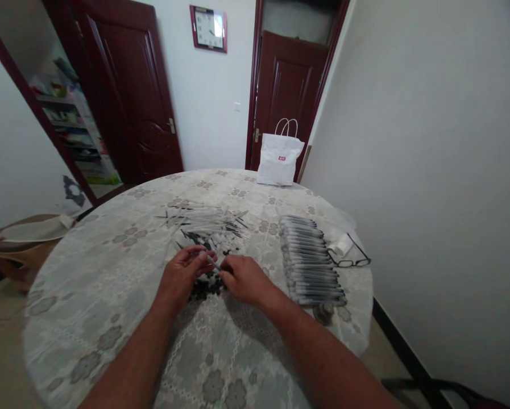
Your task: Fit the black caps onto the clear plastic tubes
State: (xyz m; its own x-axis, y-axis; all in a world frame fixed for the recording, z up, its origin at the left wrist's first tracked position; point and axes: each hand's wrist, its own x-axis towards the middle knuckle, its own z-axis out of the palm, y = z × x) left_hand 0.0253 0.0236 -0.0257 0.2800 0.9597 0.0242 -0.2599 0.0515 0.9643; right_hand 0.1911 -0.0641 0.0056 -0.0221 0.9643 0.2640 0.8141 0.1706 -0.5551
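Observation:
A pale, slim pen (213, 262) spans the gap between my two hands above the table. The fingers of my left hand (182, 274) close round one end of it, while my right hand (244, 278) pinches the other end. Below them lies a heap of small black pieces (203, 288), partly covered by my hands. Just beyond my fingers are loose white caps (220, 242) and a spread of thin pale rods with dark tips (207, 218). To the right, a stack of pens (308, 261) lies in neat parallel rows.
Eyeglasses (355, 262) and a white roll (342, 245) lie right of the stack. A small round jar (323, 312) stands at its near end. At the far edge of the round table (110, 272) stands a white paper bag (280, 162). A wall runs along the right.

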